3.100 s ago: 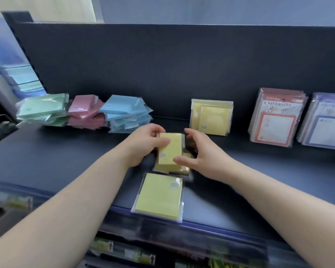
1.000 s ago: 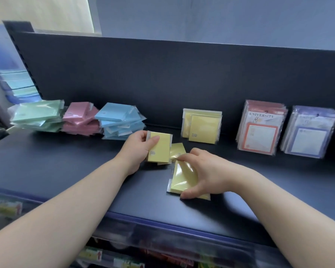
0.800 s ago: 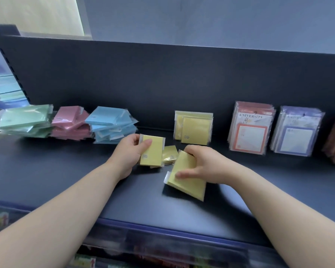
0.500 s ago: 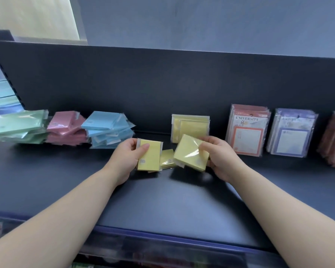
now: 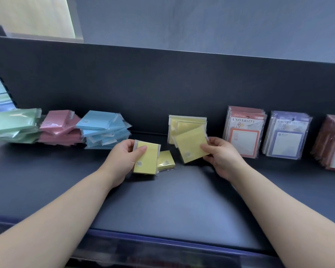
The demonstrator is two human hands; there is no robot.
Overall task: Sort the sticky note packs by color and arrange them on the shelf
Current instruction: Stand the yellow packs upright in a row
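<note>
My left hand (image 5: 122, 159) grips a narrow yellow pack (image 5: 146, 160) upright on the dark shelf (image 5: 172, 200). Just right of it lies a small yellow pack (image 5: 165, 163) flat on the shelf. My right hand (image 5: 220, 155) pinches a large square yellow pack (image 5: 190, 147) by its right edge, tilted, in front of the upright yellow stack (image 5: 184, 123) that leans on the back panel. To the left lie piles of green packs (image 5: 11, 124), pink packs (image 5: 60, 126) and blue packs (image 5: 104, 130).
Right of the yellow stack stand red-framed notepads (image 5: 244, 134), purple-framed notepads (image 5: 286, 138) and more red pads (image 5: 333, 146) at the far right. The dark back panel (image 5: 162, 84) closes the shelf behind. A blue front rail (image 5: 162, 238) runs along the near edge.
My right hand lifted the large yellow pack off the shelf and carried it back and right, up to the leaning yellow stack. My left hand stayed put with the narrow pack.
</note>
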